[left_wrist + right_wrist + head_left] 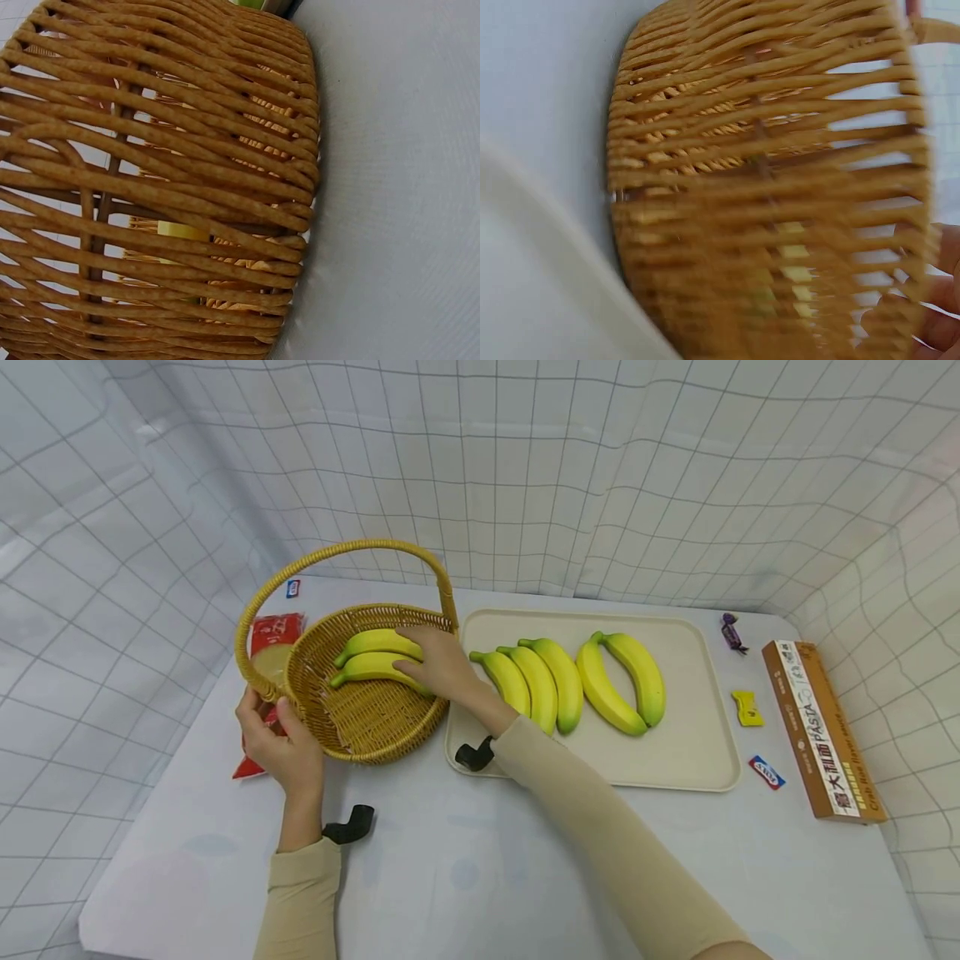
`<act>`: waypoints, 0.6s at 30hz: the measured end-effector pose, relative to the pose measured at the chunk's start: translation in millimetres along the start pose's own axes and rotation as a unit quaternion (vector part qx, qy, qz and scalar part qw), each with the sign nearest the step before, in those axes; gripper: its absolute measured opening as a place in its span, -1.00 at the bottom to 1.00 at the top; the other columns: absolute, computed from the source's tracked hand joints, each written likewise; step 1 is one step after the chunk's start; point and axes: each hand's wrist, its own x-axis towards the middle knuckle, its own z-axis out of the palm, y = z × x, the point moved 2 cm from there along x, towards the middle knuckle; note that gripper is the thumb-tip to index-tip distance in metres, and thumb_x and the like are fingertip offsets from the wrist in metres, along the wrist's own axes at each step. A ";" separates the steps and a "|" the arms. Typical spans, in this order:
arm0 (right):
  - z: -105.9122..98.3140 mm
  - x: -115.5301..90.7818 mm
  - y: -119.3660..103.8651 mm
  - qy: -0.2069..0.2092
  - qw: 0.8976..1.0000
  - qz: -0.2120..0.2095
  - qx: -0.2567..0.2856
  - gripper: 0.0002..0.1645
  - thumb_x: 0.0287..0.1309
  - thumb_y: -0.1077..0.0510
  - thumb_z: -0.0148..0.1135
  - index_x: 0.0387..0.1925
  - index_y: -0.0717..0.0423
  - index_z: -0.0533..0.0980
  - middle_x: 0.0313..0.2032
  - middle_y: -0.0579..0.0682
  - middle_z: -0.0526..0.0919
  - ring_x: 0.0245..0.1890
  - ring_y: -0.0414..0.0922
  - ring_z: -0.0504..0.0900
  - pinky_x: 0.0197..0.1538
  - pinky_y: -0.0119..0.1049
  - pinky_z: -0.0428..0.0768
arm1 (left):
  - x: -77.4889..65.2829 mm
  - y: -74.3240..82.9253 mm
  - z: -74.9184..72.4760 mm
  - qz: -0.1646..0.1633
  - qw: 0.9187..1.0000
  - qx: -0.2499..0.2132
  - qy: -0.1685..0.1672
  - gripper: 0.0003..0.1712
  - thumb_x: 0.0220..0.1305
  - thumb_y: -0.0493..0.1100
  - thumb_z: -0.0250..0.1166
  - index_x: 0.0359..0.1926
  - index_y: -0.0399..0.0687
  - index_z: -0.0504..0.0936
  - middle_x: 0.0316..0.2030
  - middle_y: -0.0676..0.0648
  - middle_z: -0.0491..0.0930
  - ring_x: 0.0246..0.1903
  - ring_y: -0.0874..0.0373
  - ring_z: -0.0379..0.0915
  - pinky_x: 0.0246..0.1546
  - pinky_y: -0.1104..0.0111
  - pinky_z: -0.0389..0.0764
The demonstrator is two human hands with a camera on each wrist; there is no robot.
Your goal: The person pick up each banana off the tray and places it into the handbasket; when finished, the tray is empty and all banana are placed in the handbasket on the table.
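A wicker basket point(390, 739) with a tall arched handle stands on the left of the table. Two yellow bananas point(375, 667) lie side by side in it. My left hand point(279, 739) grips its left rim at the handle's base, the thumb on the near side. Over the right rim reaches my right hand point(442, 670), its fingers parted just above the bananas' right ends. Through the weave in the right wrist view, the fingertips point(877, 319) appear above the yellow patches of banana point(796, 274). Several more bananas point(567, 685) lie on a cream tray point(682, 760).
A red packet point(251, 767) is partly hidden behind the basket. Right of the tray lie a purple candy point(732, 633), a yellow candy point(747, 708), a blue-and-red candy point(767, 772) and a pasta box point(825, 731). Another small candy point(293, 588) is at the back left.
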 end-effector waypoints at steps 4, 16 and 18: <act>-21.9 -22.8 12.5 0.044 0.998 -0.009 0.046 -0.31 0.25 0.00 0.28 0.34 0.15 0.37 0.29 0.08 0.49 0.31 0.00 0.43 0.34 -0.19 0.37 | 0.5 -1.0 1.1 0.001 1.000 0.002 0.006 -0.61 0.42 -0.25 0.10 0.22 -0.25 0.44 0.08 -0.20 0.55 -0.04 0.44 0.37 -0.17 0.62 0.37; -115.4 -125.8 107.6 0.222 0.967 0.097 0.082 -0.28 0.15 0.14 0.38 0.32 0.23 0.38 0.25 0.21 0.50 0.20 0.12 0.50 0.24 -0.01 0.47 | 0.5 -0.3 0.1 0.014 1.000 -0.016 0.008 -0.64 0.43 -0.17 0.10 0.20 -0.12 0.48 0.02 -0.14 0.59 -0.08 0.43 0.41 -0.19 0.59 0.39; -129.8 -143.5 122.7 0.239 0.960 0.130 0.069 -0.28 0.16 0.14 0.37 0.33 0.21 0.37 0.27 0.21 0.48 0.22 0.14 0.47 0.26 0.01 0.44 | 0.2 0.1 0.4 0.015 1.000 -0.019 0.008 -0.64 0.43 -0.16 0.10 0.19 -0.10 0.48 0.02 -0.13 0.59 -0.08 0.42 0.41 -0.19 0.59 0.39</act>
